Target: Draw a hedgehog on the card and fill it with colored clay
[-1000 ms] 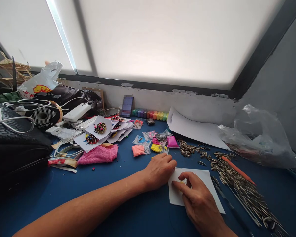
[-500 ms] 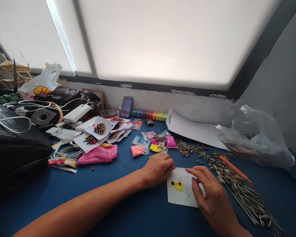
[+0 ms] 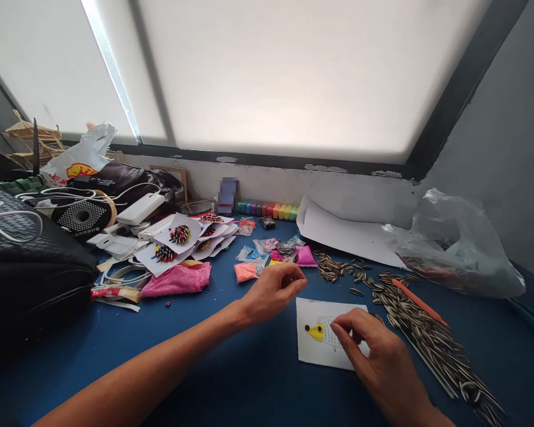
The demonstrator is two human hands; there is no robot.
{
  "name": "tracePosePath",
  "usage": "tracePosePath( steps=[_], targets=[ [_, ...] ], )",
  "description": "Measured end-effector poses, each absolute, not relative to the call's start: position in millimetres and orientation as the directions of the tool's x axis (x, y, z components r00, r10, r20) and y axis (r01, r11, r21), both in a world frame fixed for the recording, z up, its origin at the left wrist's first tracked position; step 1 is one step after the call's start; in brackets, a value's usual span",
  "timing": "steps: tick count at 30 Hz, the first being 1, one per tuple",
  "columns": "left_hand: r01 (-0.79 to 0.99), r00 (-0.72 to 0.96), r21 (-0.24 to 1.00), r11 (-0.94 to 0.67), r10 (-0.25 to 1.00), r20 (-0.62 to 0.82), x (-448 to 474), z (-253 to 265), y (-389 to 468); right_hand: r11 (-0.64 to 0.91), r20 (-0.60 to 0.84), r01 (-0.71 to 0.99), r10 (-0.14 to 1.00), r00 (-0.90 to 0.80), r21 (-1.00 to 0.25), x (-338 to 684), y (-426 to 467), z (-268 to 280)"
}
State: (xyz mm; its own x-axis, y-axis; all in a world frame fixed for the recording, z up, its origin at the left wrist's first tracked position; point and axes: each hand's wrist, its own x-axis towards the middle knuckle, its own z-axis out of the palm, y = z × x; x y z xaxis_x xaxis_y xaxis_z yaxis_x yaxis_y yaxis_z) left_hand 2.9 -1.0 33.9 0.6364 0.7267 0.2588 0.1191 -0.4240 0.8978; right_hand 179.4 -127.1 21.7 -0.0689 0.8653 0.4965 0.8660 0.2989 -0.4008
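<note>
A white card [image 3: 309,351] lies on the blue table, bearing a drawn hedgehog with a yellow clay face [image 3: 315,333] and black dots for eye and nose. Over its right side is my right hand [image 3: 380,350], thumb and forefinger pinched above the drawn spines. Whatever is in that pinch is too small to make out, and the hand hides part of the drawing. My left hand [image 3: 271,290] hovers off the card's upper left corner, fingers curled and thumb near the forefinger. Anything between those tips cannot be made out.
Sunflower seeds [image 3: 427,332] spread to the right, with an orange stick [image 3: 420,302] on them. Small clay packets [image 3: 245,273] lie behind my left hand. Further left are a pink cloth [image 3: 178,279], finished hedgehog cards [image 3: 180,233] and a black bag [image 3: 35,279]. A plastic bag [image 3: 467,255] sits back right.
My left hand has lifted off the card's upper edge and moved slightly up and left. My right thumb and forefinger have come together over the drawing. The view has shifted slightly.
</note>
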Motion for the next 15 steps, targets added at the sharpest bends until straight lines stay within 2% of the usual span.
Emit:
tracePosePath(
  steps=[2,4,7,9,15],
  targets=[
    [0.109,0.664,0.927,-0.358,0.721,0.200,5,35,-5,0.314,0.487,0.858,0.869,-0.087,-0.407,176,-128,21],
    [0.126,0.691,0.925,-0.359,0.701,0.178,6,33,-7,0.317,0.485,0.856,0.870,-0.090,-0.409,174,-127,20],
    [0.197,0.705,0.858,-0.475,0.677,0.212,7,22,-4,0.309,0.468,0.859,0.879,-0.094,-0.407,172,-125,17],
    [0.260,0.717,0.751,-0.606,0.643,0.271,7,12,0,0.306,0.447,0.864,0.888,-0.107,-0.400,170,-122,15],
    [0.300,0.743,0.627,-0.719,0.588,0.319,8,-6,2,0.301,0.368,0.889,0.915,-0.166,-0.346,166,-112,18]
  ],
)
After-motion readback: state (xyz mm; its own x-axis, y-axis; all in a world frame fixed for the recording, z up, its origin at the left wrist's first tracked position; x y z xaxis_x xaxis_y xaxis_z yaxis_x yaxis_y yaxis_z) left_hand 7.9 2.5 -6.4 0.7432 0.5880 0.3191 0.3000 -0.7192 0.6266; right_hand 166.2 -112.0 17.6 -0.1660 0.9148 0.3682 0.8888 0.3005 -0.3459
